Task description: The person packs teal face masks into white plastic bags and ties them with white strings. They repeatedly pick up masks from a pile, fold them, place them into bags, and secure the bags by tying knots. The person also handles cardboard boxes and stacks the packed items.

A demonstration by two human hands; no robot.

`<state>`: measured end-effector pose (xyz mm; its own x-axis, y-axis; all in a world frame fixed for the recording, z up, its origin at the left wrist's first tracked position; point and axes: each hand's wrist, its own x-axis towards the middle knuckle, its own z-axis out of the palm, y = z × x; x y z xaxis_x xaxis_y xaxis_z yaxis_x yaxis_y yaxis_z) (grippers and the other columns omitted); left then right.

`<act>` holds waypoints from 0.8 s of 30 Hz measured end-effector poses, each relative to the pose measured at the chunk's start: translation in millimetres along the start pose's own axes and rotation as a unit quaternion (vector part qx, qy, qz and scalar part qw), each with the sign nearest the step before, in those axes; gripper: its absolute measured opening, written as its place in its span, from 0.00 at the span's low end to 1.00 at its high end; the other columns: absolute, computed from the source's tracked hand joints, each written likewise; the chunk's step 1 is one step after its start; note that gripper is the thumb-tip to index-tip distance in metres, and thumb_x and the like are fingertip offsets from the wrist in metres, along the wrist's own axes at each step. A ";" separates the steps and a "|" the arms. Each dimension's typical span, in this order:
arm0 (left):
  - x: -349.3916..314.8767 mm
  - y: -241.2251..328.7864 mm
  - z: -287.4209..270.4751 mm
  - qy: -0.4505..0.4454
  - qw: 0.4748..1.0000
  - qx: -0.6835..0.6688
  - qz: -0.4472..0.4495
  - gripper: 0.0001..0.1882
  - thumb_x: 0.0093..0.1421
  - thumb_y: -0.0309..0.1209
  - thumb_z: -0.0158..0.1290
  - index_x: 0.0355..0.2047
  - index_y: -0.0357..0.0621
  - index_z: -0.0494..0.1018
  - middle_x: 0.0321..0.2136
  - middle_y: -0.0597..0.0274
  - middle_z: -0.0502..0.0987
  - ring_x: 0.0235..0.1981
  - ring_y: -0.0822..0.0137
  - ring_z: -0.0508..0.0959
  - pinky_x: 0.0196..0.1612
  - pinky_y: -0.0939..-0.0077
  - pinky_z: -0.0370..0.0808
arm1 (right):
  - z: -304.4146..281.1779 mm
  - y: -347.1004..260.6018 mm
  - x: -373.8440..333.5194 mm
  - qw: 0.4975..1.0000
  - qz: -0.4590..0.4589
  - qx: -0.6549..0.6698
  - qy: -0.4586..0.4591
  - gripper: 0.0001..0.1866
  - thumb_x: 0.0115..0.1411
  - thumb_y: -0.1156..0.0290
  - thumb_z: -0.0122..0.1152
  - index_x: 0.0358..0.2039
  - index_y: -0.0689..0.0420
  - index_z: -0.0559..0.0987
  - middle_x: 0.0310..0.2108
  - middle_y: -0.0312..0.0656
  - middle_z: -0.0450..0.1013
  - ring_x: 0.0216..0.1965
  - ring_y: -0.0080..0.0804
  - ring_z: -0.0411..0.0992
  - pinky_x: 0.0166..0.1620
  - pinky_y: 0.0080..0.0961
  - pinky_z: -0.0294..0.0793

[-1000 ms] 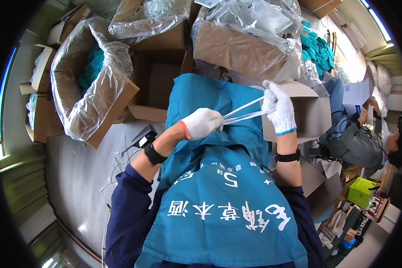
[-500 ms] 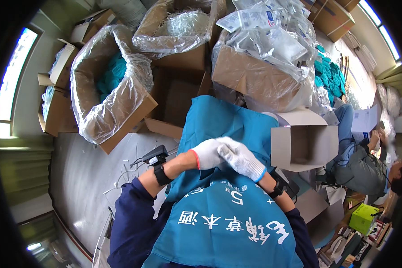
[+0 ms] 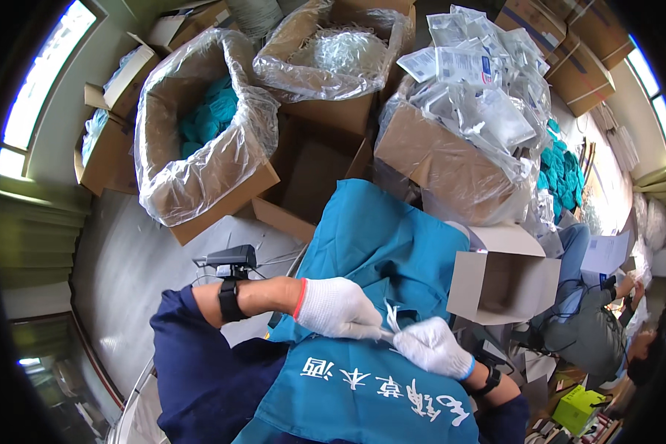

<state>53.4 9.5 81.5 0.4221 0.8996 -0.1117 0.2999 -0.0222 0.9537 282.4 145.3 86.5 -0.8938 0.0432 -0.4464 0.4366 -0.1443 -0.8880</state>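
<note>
Both my hands wear white knit gloves and meet in front of my blue-green apron [image 3: 377,244], which has white lettering. My left hand [image 3: 339,309], in a glove with a red cuff, is closed, its fingertips pinched together toward the right hand. My right hand [image 3: 431,346], in a glove with a blue cuff, is curled closed. A thin white strand [image 3: 392,317] sticks up between them and seems held by the fingers; whether it is string or part of a glove I cannot tell. Black devices are strapped to both wrists.
Ahead stand plastic-lined cartons: one with teal pieces [image 3: 211,118], one with shredded white filler [image 3: 344,52], one heaped with clear packets [image 3: 488,103]. An open brown carton [image 3: 311,159] sits between. A small open white box [image 3: 507,285] is at right, near a seated person [image 3: 592,333].
My hands have come apart from lying one over the other and moved down toward me. Now their fingertips meet, with a white strand showing between them.
</note>
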 end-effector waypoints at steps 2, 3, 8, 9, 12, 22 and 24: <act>1.0 12.0 -13.2 -0.025 1.000 0.015 0.012 0.18 0.70 0.38 0.49 0.26 0.40 0.71 0.22 0.50 0.72 0.26 0.48 0.75 0.30 0.62 0.72 | -11.4 -10.4 -2.3 0.985 -0.109 -0.133 -0.009 0.19 0.67 0.71 0.60 0.17 0.59 0.73 0.12 0.40 0.63 0.14 0.25 0.58 0.20 0.27 0.59; 0.2 16.2 -16.7 -0.010 0.999 0.013 0.033 0.18 0.70 0.38 0.49 0.25 0.39 0.70 0.21 0.50 0.70 0.26 0.49 0.75 0.29 0.62 0.72 | -15.0 -18.9 -6.8 0.981 -0.122 -0.150 -0.014 0.18 0.66 0.71 0.60 0.17 0.59 0.73 0.13 0.43 0.63 0.13 0.29 0.58 0.19 0.29 0.59; 0.4 33.0 -29.2 -0.040 0.996 0.033 0.072 0.18 0.69 0.37 0.49 0.24 0.40 0.67 0.21 0.49 0.67 0.25 0.50 0.74 0.29 0.62 0.72 | -18.2 -26.3 -29.4 0.989 -0.100 -0.109 -0.014 0.17 0.65 0.70 0.60 0.18 0.59 0.75 0.13 0.43 0.63 0.14 0.32 0.62 0.20 0.28 0.59; 0.5 34.4 -31.0 -0.046 0.996 0.028 0.064 0.18 0.69 0.37 0.49 0.24 0.39 0.67 0.20 0.49 0.67 0.25 0.51 0.74 0.29 0.63 0.71 | -20.3 -24.0 -31.6 0.991 -0.090 -0.100 -0.024 0.16 0.65 0.71 0.61 0.19 0.60 0.76 0.14 0.44 0.64 0.14 0.30 0.62 0.21 0.29 0.60; -19.7 21.4 -59.9 -0.013 0.999 -0.029 0.022 0.12 0.64 0.28 0.53 0.24 0.38 0.70 0.18 0.55 0.66 0.21 0.60 0.72 0.28 0.69 0.70 | -31.5 -15.8 -53.1 0.999 -0.015 -0.023 0.029 0.14 0.64 0.72 0.61 0.22 0.65 0.78 0.17 0.40 0.73 0.18 0.24 0.66 0.25 0.26 0.67; -15.7 -98.9 -108.3 0.307 0.776 0.329 -0.442 0.45 0.51 0.45 0.64 0.64 0.37 0.61 0.60 0.41 0.69 0.56 0.46 0.74 0.56 0.59 0.74 | -55.4 53.2 24.4 0.920 -0.141 0.285 0.228 0.17 0.74 0.61 0.48 0.30 0.57 0.68 0.26 0.36 0.67 0.23 0.23 0.64 0.29 0.21 0.66; 24.8 -88.6 -74.7 0.355 0.886 0.197 -0.226 0.34 0.54 0.44 0.65 0.57 0.41 0.70 0.58 0.49 0.71 0.59 0.49 0.72 0.61 0.61 0.70 | -43.6 38.1 55.8 0.885 -0.073 0.336 0.315 0.15 0.73 0.61 0.49 0.34 0.59 0.72 0.36 0.43 0.73 0.37 0.32 0.74 0.38 0.26 0.75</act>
<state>-26.6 66.4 15.0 -0.4196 0.8998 -0.1194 0.6346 0.3848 0.6703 253.7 185.3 23.0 -0.6082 0.6221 -0.4930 -0.0281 -0.6376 -0.7699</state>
